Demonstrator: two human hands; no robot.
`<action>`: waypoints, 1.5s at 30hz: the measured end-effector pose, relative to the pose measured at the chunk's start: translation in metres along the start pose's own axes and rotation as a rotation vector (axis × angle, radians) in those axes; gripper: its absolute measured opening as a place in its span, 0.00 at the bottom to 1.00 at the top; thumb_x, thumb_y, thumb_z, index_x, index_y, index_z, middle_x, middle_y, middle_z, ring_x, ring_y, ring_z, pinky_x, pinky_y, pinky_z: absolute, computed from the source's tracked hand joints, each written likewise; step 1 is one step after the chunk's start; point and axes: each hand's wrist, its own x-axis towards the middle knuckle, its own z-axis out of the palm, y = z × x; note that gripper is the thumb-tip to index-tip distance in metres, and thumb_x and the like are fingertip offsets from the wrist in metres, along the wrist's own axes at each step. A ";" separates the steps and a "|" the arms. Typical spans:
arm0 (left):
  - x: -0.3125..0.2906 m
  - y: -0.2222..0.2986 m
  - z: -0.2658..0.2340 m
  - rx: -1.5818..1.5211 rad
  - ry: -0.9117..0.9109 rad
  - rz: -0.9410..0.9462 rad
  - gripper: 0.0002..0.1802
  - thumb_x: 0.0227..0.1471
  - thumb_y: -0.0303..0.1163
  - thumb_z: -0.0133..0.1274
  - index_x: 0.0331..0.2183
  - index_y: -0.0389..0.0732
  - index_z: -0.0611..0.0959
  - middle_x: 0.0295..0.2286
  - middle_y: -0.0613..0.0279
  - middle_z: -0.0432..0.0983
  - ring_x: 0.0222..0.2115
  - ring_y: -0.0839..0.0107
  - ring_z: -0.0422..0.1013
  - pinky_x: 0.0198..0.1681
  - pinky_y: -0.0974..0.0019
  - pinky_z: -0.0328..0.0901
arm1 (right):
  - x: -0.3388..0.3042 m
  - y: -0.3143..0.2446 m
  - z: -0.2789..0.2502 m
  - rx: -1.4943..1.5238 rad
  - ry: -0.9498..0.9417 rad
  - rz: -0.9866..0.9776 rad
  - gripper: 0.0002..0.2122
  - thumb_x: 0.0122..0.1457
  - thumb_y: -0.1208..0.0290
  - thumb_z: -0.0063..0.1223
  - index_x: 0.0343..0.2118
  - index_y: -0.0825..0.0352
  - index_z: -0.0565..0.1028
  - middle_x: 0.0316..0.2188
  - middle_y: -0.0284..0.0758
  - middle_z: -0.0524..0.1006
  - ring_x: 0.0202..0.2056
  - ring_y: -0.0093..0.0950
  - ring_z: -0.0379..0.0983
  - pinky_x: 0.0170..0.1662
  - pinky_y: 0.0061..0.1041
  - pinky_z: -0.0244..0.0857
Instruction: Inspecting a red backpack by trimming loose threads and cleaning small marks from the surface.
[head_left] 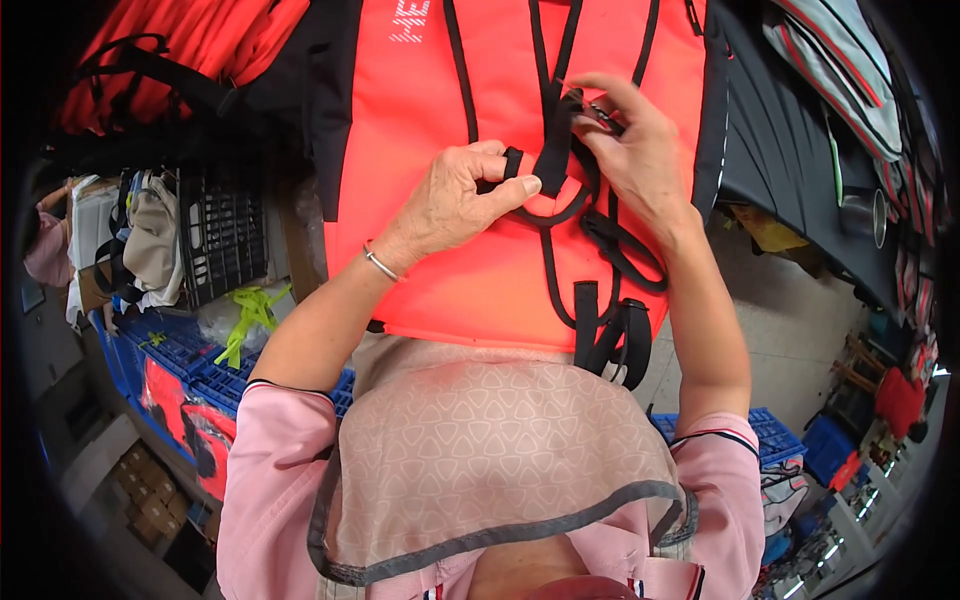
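At the lower edge, nearest the camera, is a dark red curved edge (580, 590), too cut off to identify; beyond it a beige patterned apron (500, 420) with grey binding spreads over a pink short-sleeved shirt (270, 490). Past the apron lies a coral-red bag (420, 300) with black side panels, centred in front of the wearer and under both hands. The left forearm slants up and inward from the lower left, elbow bent, a thin bracelet (382, 262) at the wrist. The left hand (465, 195) has its back largely upward, fingers curled and thumb extended toward the right, the thumb and forefinger closed on the black webbing straps (556, 165) at the middle of the bag. The right forearm rises from the lower right and leans inward; the right hand (635, 150) sits higher up the bag, wrist bent toward the left, forefinger arched over and thumb side turned in, its fingertips closed on the upper part of the same straps. Motion blur hides exactly how those fingertips grip. More strapping, with a black loop (636, 340), hangs at the bag's near right corner.
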 end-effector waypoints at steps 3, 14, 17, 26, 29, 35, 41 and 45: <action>0.003 -0.003 -0.001 -0.043 0.025 -0.039 0.20 0.55 0.35 0.58 0.18 0.32 0.74 0.17 0.68 0.57 0.20 0.79 0.55 0.24 0.67 0.54 | -0.016 -0.014 -0.022 0.030 0.066 -0.093 0.09 0.50 0.80 0.63 0.35 0.66 0.79 0.29 0.35 0.79 0.29 0.27 0.77 0.31 0.27 0.71; 0.007 -0.001 0.000 -0.094 0.023 -0.071 0.22 0.56 0.36 0.56 0.17 0.31 0.75 0.16 0.69 0.60 0.20 0.82 0.56 0.23 0.69 0.53 | -0.033 0.001 -0.016 -0.326 -0.295 -0.623 0.13 0.47 0.79 0.57 0.37 0.60 0.80 0.29 0.28 0.72 0.20 0.26 0.72 0.19 0.28 0.62; 0.007 -0.004 0.001 -0.102 0.016 -0.107 0.22 0.56 0.36 0.56 0.17 0.31 0.74 0.17 0.69 0.60 0.21 0.82 0.56 0.23 0.69 0.53 | -0.029 0.002 -0.013 -0.316 -0.320 -0.653 0.09 0.49 0.78 0.56 0.35 0.62 0.77 0.29 0.29 0.71 0.21 0.28 0.72 0.20 0.29 0.62; 0.004 -0.014 -0.006 -0.125 -0.023 -0.045 0.21 0.59 0.38 0.55 0.20 0.33 0.76 0.21 0.72 0.59 0.22 0.82 0.54 0.24 0.70 0.51 | -0.061 -0.007 -0.013 0.212 -0.303 -0.134 0.04 0.59 0.85 0.48 0.33 0.70 0.68 0.31 0.34 0.68 0.30 0.22 0.64 0.35 0.19 0.60; 0.003 -0.013 -0.007 -0.232 -0.047 -0.042 0.20 0.59 0.37 0.55 0.21 0.33 0.76 0.22 0.73 0.59 0.24 0.83 0.54 0.26 0.71 0.52 | -0.060 -0.012 -0.041 0.563 -0.196 0.173 0.02 0.60 0.82 0.49 0.33 0.70 0.69 0.27 0.28 0.68 0.29 0.15 0.63 0.32 0.18 0.60; 0.000 -0.007 -0.013 -0.136 -0.157 -0.049 0.17 0.57 0.36 0.58 0.23 0.33 0.80 0.28 0.69 0.70 0.30 0.80 0.62 0.35 0.72 0.59 | -0.060 -0.004 -0.069 0.554 -0.260 -0.052 0.05 0.51 0.82 0.57 0.24 0.70 0.71 0.23 0.26 0.71 0.25 0.14 0.64 0.30 0.15 0.57; -0.013 0.002 -0.016 -0.200 -0.290 0.058 0.08 0.51 0.29 0.62 0.26 0.33 0.85 0.45 0.59 0.76 0.45 0.71 0.69 0.49 0.69 0.62 | -0.055 -0.022 -0.061 0.451 0.121 0.084 0.10 0.56 0.76 0.62 0.40 0.70 0.80 0.28 0.25 0.77 0.26 0.12 0.65 0.30 0.14 0.60; -0.016 0.008 -0.014 -0.203 -0.288 0.059 0.08 0.51 0.29 0.61 0.31 0.33 0.85 0.44 0.60 0.76 0.47 0.71 0.67 0.51 0.66 0.61 | -0.057 -0.042 -0.045 0.180 -0.126 -0.180 0.16 0.50 0.75 0.66 0.44 0.65 0.80 0.31 0.30 0.77 0.29 0.22 0.73 0.31 0.21 0.66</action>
